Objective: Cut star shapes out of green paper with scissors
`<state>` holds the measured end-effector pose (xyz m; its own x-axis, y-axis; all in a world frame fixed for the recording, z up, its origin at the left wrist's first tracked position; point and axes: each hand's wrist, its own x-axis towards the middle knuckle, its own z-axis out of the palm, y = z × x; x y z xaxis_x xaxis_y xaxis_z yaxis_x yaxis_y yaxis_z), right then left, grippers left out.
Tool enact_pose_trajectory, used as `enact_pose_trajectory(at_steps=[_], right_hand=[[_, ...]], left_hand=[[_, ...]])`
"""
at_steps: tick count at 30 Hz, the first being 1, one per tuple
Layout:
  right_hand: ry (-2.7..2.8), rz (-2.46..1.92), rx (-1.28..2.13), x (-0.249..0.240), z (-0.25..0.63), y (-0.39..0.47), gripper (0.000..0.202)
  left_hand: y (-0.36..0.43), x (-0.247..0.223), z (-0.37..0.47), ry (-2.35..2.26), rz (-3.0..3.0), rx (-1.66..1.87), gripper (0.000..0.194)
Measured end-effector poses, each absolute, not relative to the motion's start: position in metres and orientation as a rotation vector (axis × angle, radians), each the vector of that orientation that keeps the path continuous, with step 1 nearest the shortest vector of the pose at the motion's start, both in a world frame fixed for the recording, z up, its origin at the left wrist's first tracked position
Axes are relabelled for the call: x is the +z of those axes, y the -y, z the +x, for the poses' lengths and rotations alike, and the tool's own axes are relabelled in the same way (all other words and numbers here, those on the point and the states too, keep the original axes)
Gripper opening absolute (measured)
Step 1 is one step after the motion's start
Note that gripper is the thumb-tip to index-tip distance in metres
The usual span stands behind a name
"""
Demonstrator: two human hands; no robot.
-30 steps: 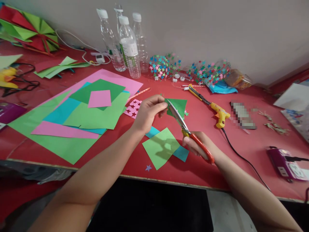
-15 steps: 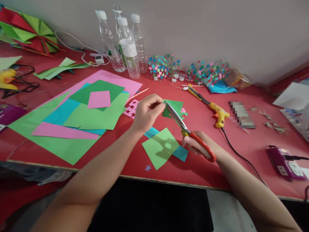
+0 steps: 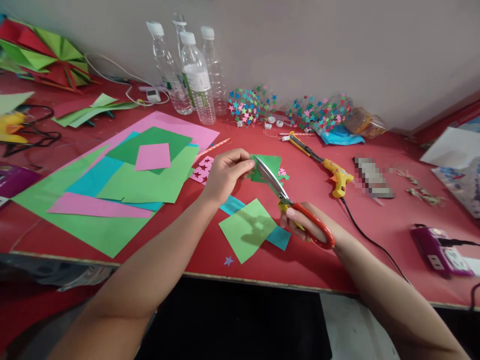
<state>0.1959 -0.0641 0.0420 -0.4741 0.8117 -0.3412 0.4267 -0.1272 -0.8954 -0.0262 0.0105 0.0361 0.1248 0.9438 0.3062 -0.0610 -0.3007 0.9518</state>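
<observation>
My left hand [image 3: 229,172] is closed in a pinch over the table, thumb against forefinger. Whatever lies between those fingertips is too small to make out. In my right hand [image 3: 305,220] is a pair of scissors [image 3: 274,181] with red and yellow handles, its tips close to the left fingertips. Behind the blades lies a dark green paper square [image 3: 268,162] with small pink and green stars [image 3: 283,174] at its edge. Below the hands, a light green square [image 3: 243,235] rests across a blue strip [image 3: 278,238]. Pink paper with star-shaped holes [image 3: 201,169] is partly behind the left hand.
Stacked coloured paper sheets [image 3: 165,185] cover the left side. Clear plastic bottles [image 3: 198,85] and star-covered ornaments [image 3: 247,107] stand along the wall. To the right are a yellow glue gun [image 3: 337,176], its trailing cord, and a purple power strip [image 3: 442,252]. A purple star [image 3: 228,261] lies near the front edge.
The scissors' handles have spread slightly, showing more of the yellow one. Both hands keep nearly the same place, and the whole view has shifted a little.
</observation>
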Motion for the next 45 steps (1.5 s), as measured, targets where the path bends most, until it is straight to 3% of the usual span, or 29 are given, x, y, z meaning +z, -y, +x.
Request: enact_pose_trajectory(at_steps=[14, 45], right_hand=[[1.816, -1.411, 1.523, 0.04, 0.184, 0.073, 0.065], [1.825, -1.546, 1.48, 0.046, 0.182, 0.073, 0.054]], left_hand=[[0.005, 0.035, -0.013, -0.938, 1.378, 1.443, 0.022], [0.008, 0.027, -0.005, -0.902, 1.163, 1.454, 0.018]])
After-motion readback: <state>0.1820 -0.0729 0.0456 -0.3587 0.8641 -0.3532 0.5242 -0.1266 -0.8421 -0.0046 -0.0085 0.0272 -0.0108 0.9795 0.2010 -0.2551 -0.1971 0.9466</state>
